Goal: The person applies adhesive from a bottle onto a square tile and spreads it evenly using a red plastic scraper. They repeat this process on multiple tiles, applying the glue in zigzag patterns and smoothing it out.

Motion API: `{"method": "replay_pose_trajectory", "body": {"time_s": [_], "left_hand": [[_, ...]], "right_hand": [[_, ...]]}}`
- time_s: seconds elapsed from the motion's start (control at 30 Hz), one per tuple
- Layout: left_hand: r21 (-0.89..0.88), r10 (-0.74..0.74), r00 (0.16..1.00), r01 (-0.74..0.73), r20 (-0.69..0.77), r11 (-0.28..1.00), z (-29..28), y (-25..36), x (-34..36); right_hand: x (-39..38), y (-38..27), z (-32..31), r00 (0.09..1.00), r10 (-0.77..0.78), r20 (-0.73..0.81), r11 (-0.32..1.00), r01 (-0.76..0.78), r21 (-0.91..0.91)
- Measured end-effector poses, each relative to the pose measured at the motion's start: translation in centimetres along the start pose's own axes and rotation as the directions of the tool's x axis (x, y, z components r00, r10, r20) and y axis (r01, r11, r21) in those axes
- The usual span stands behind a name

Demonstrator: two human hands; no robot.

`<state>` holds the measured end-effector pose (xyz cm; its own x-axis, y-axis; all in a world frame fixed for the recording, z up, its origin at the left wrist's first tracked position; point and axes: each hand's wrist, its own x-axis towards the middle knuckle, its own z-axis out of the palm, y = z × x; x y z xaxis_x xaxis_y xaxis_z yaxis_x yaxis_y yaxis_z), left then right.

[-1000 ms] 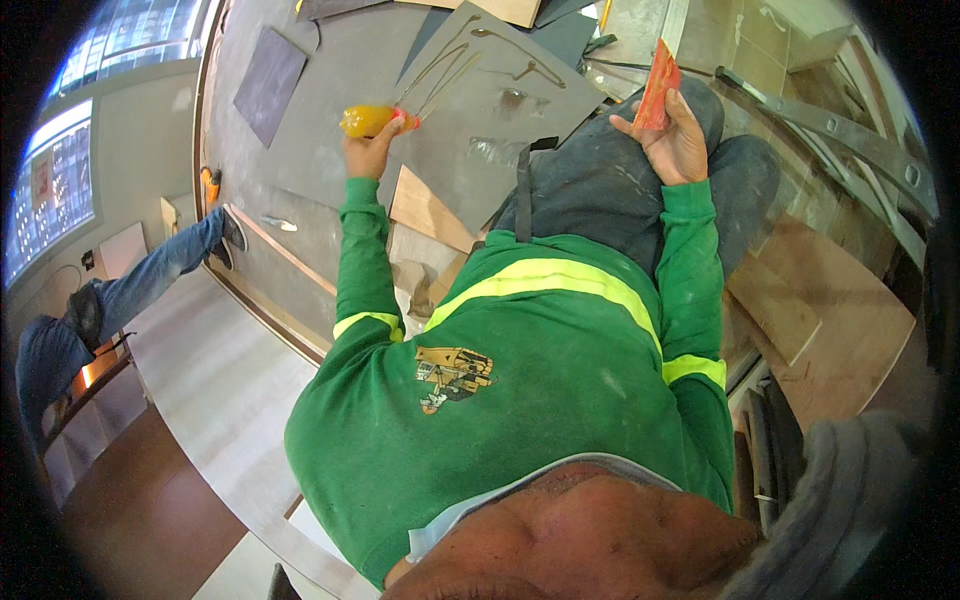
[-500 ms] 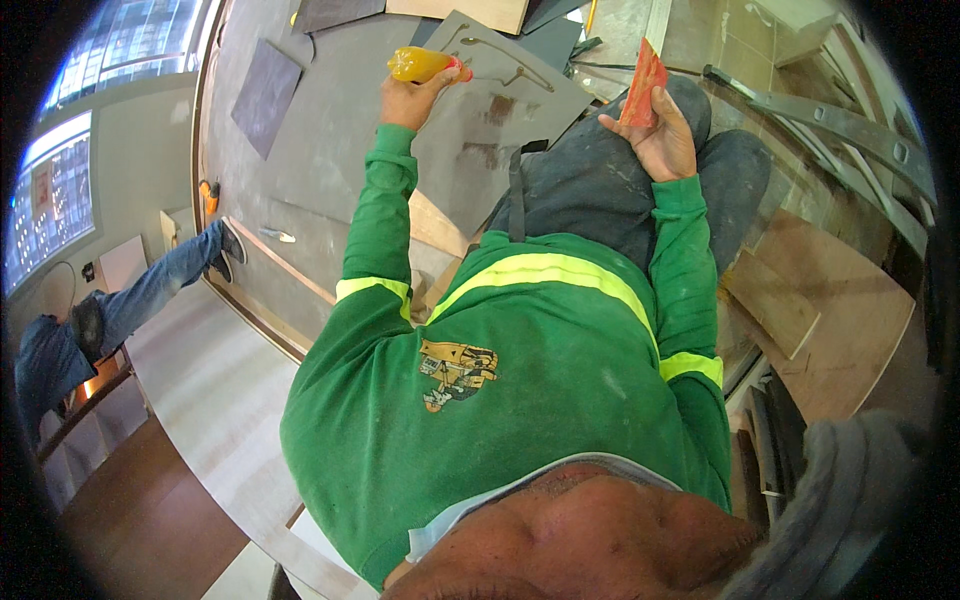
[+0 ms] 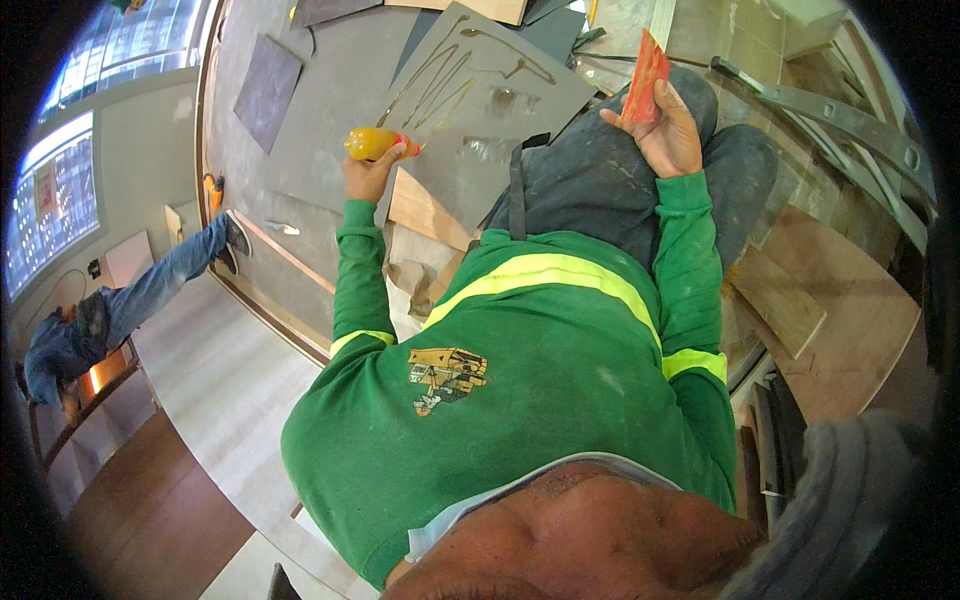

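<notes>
My left hand (image 3: 368, 178) is closed round a yellow squeeze bottle (image 3: 368, 143). The bottle is tipped on its side, its red nozzle end pointing right, over a grey sheet (image 3: 545, 102). Zigzag lines of brownish-yellow glue (image 3: 436, 88) run across that sheet, with darker smears nearer me. Above my thigh, my right hand (image 3: 670, 138) grips a flat red spreader (image 3: 646, 80) between thumb and fingers, its pointed end up and away from the sheet.
A loose dark grey piece (image 3: 268, 93) lies on the surface to the left. Wood offcuts (image 3: 425, 208) sit beside my left forearm. A long metal level (image 3: 840, 118) is at the right. At far left a co-worker's leg (image 3: 170, 262) stretches toward an orange-handled tool (image 3: 214, 192).
My left hand and the bottle have moved left and toward me. Fresh zigzag glue lines now show on the grey sheet. My right hand, still gripping the spreader, has barely moved.
</notes>
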<state>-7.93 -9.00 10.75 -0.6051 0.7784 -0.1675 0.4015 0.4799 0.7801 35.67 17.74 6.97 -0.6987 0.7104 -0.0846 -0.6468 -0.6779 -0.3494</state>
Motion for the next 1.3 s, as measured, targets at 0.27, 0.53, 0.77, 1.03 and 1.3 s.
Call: {"method": "replay_pose_trajectory", "body": {"time_s": [0.27,0.53,0.77,1.03,1.3], "left_hand": [[-0.098,0.151,0.984,-0.142,0.094,0.985,7.0,5.3,5.6],[0.057,0.317,0.944,-0.322,0.087,0.945,12.8,12.8,11.7],[-0.079,0.193,0.973,-0.184,0.125,0.98,9.1,5.8,6.6],[0.133,-0.032,0.981,0.006,0.193,0.991,2.1,5.2,-3.0],[0.014,0.154,0.97,-0.159,0.186,0.987,7.6,7.4,1.2]], "right_hand": [[0.0,0.0,0.0,1.0,0.001,-0.019,1.0,0.0,0.028],[-0.2,-0.1,0.2,0.999,-0.024,0.025,1.0,0.024,0.001],[-0.1,0.1,0.2,1.0,-0.019,-0.018,1.0,0.019,-0.023],[-0.3,-0.1,-0.2,1.0,-0.01,-0.007,1.0,0.01,0.0],[-0.2,-0.1,0.0,1.0,-0.012,0.003,1.0,0.012,0.017]]}}
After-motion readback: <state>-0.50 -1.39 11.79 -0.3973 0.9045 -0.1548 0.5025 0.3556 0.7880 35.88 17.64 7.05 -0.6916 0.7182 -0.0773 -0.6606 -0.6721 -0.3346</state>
